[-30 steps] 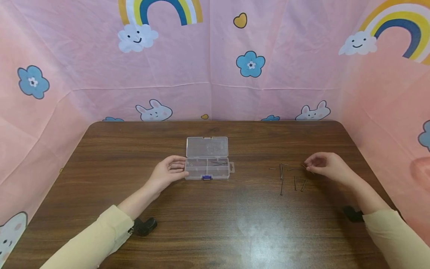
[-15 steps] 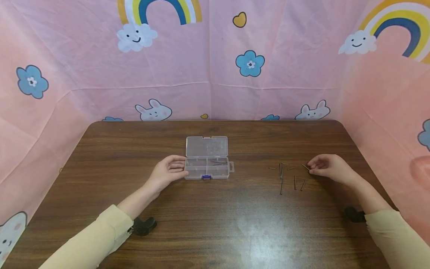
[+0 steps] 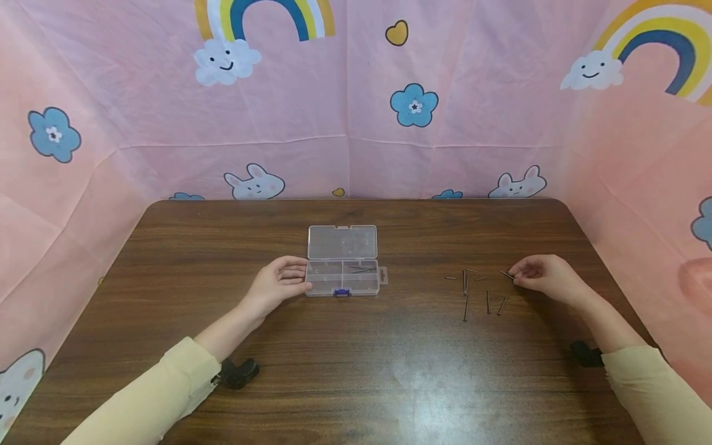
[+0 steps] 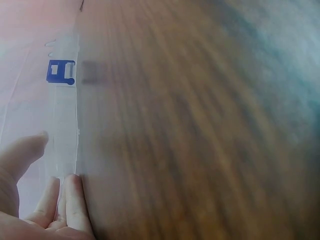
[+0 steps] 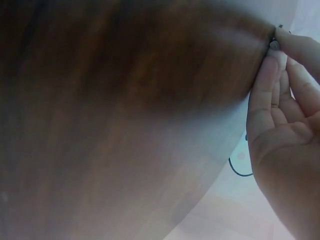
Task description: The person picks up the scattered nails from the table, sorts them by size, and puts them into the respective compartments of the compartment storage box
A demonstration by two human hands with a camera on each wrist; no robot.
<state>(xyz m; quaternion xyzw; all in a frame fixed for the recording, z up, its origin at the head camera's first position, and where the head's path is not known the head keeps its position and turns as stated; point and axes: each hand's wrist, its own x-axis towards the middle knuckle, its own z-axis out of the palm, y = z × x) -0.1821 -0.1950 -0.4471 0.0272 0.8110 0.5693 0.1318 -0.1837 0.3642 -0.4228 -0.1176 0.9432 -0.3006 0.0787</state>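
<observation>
A clear plastic compartment box [image 3: 342, 281] lies on the table with its lid [image 3: 342, 242] folded back. Several nails [image 3: 363, 269] rest in its back right compartment. My left hand [image 3: 277, 283] holds the box's left end, thumb at the front corner and the other fingers along the side. In the left wrist view the fingertips touch the end wall, below the blue latch [image 4: 61, 72]. On the right, my right hand [image 3: 544, 272] pinches a nail [image 3: 506, 274] between thumb and fingertips; the right wrist view shows its round head [image 5: 274, 45]. Loose nails [image 3: 465, 308] lie left of that hand.
The loose nails, long and short, are spread between the box and my right hand. A hanging tab [image 3: 383, 275] sticks out from the box's right end. Pink printed cloth [image 3: 367, 167] surrounds the brown wooden table [image 3: 356, 358] at the back and sides.
My right hand has shifted slightly right and changed its pinch on the nail, which now shows more plainly beyond the fingertips. The left hand and the box stay put.
</observation>
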